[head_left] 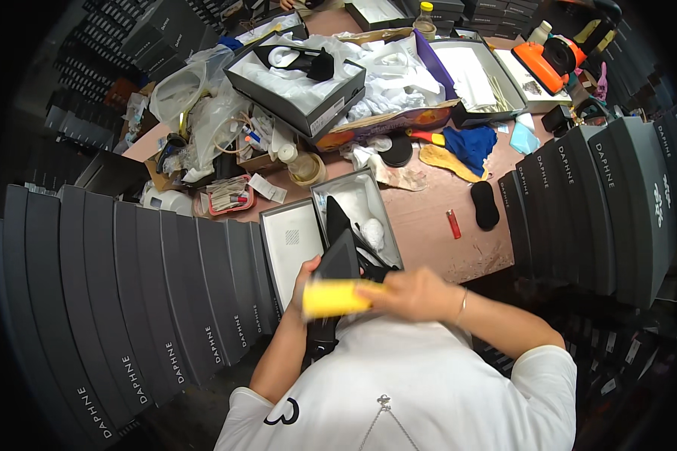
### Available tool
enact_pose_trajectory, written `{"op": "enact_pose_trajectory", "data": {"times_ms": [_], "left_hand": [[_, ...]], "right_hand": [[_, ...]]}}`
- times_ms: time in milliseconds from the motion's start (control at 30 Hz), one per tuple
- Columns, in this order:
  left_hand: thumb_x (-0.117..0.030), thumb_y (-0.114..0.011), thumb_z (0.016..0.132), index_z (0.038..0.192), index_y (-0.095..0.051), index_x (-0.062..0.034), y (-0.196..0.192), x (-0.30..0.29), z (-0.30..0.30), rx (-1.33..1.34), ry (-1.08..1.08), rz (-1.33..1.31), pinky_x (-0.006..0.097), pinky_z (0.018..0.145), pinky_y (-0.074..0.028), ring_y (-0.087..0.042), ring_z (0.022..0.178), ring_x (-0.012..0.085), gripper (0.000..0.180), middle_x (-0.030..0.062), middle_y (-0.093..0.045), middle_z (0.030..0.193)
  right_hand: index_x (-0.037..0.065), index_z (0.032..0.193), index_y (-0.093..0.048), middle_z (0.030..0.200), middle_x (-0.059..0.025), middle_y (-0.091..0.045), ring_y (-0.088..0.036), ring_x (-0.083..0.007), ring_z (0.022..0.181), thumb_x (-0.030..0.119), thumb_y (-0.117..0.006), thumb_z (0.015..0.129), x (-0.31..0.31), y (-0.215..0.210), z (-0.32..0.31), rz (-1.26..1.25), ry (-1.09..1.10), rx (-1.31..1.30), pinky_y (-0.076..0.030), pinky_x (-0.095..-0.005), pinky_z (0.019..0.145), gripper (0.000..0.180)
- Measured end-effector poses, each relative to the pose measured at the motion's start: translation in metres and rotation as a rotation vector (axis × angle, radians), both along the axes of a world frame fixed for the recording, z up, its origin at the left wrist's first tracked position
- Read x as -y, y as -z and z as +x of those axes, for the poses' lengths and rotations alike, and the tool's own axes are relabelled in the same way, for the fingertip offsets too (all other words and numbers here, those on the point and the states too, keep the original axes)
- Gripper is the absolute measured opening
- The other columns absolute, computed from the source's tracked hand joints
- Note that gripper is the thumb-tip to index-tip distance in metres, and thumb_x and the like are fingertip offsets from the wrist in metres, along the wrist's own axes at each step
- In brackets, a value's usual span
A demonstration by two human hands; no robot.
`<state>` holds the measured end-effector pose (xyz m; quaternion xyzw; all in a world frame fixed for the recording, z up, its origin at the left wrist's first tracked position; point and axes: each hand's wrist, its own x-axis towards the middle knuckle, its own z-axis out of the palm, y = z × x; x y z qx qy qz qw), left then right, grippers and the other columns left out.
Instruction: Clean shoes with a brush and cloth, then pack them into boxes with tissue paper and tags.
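Note:
My left hand point(305, 272) is closed round the side of a black shoe point(341, 259), held in front of my chest with what looks like its flat dark sole facing up. My right hand point(415, 295) grips a yellow block-shaped tool point(335, 298), smeared by motion, which crosses over the shoe and hides part of it and of my left fingers. Whether the tool touches the shoe I cannot tell. Just beyond, an open grey shoebox point(381, 197) contains a second black shoe point(337, 216) and crumpled white paper point(372, 234). Its pale lid point(291, 239) lies to the left.
Rows of dark shoeboxes point(177, 293) point(572, 203) flank me on both sides. On the pink table point(429, 225) lie a red lighter point(453, 224), a black oval pad point(485, 205) and a blue cloth point(470, 149). Farther back are another open shoebox point(308, 116) and an orange machine point(541, 66).

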<state>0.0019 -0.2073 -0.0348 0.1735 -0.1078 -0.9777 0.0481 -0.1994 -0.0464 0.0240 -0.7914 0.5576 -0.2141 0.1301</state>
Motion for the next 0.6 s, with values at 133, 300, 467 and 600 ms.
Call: {"op": "enact_pose_trajectory", "data": {"times_ms": [133, 300, 467, 600], "left_hand": [[-0.045, -0.038, 0.093, 0.131, -0.047, 0.0005, 0.001, 0.002, 0.005, -0.006, -0.037, -0.045, 0.042, 0.091, -0.051, -0.063, 0.101, 0.0320, 0.060, 0.0222, -0.059, 0.118], [-0.044, -0.041, 0.093, 0.126, -0.052, 0.0001, -0.011, 0.007, -0.003, 0.155, -0.244, -0.105, 0.040, 0.086, -0.053, -0.064, 0.097, 0.0289, 0.056, 0.0198, -0.062, 0.112], [-0.049, -0.043, 0.091, 0.123, -0.053, 0.0000, 0.003, 0.051, -0.024, 0.200, -0.296, -0.042, 0.048, 0.073, -0.056, -0.065, 0.086, 0.0355, 0.059, 0.0222, -0.062, 0.108], [-0.054, -0.044, 0.089, 0.120, -0.053, 0.0029, 0.020, 0.033, -0.029, 0.319, -0.413, -0.002, 0.042, 0.076, -0.055, -0.064, 0.090, 0.0316, 0.066, 0.0211, -0.062, 0.108]], "right_hand": [[0.022, 0.139, -0.043, 0.071, -0.0054, -0.057, -0.058, -0.0228, 0.054, 0.021, -0.062, 0.082, 0.023, 0.023, -0.044, -0.073, 0.435, 0.006, -0.047, -0.0363, 0.045, 0.060], [0.020, 0.137, -0.048, 0.067, -0.0083, -0.056, -0.060, -0.0257, 0.057, 0.018, -0.063, 0.086, 0.039, 0.047, -0.050, -0.031, 0.342, -0.182, -0.047, -0.0372, 0.049, 0.053], [0.012, 0.137, -0.044, 0.081, -0.0187, -0.062, -0.061, -0.0367, 0.067, 0.018, -0.058, 0.091, 0.069, -0.012, -0.055, -0.201, 0.388, 0.245, -0.048, -0.0441, 0.058, 0.048], [0.011, 0.137, -0.044, 0.075, -0.0128, -0.059, -0.059, -0.0308, 0.058, 0.019, -0.060, 0.089, 0.064, -0.003, 0.000, 0.028, 0.188, 0.149, -0.048, -0.0403, 0.052, 0.050]]}}
